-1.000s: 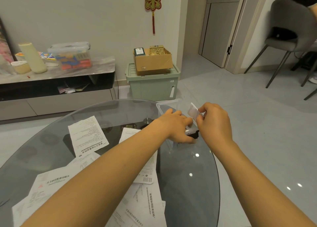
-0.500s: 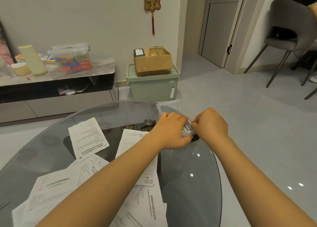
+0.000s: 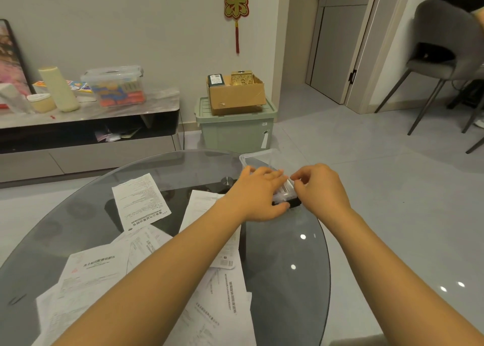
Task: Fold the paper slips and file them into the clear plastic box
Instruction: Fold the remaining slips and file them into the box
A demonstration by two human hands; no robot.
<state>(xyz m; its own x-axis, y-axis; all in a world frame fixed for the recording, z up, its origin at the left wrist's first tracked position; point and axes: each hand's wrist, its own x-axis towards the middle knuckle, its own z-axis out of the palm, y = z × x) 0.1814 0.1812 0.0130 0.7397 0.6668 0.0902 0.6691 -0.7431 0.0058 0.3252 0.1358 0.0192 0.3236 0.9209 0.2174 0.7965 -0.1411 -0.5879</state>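
Observation:
The clear plastic box [image 3: 258, 154] stands at the far right edge of the round glass table [image 3: 293, 254]. Folded white slips [image 3: 284, 191] stand in its near end. My left hand [image 3: 258, 191] holds that near end, fingers lying over the top and thumb against the front. My right hand [image 3: 319, 188] pinches a folded paper slip at its top edge, low among the slips in the box; my fingers hide most of it. Unfolded slips [image 3: 140, 200] lie spread over the table, and more paper slips [image 3: 222, 306] are under my left forearm.
Beyond the table, a green storage bin [image 3: 235, 128] carries a cardboard box [image 3: 235, 94]. A low cabinet [image 3: 86, 136] runs along the left wall. A grey chair [image 3: 440, 57] stands at the far right. The table's right edge drops to the tiled floor.
My right hand has brought the folded slip down from above the box into it. My left hand has stayed on the box's near end.

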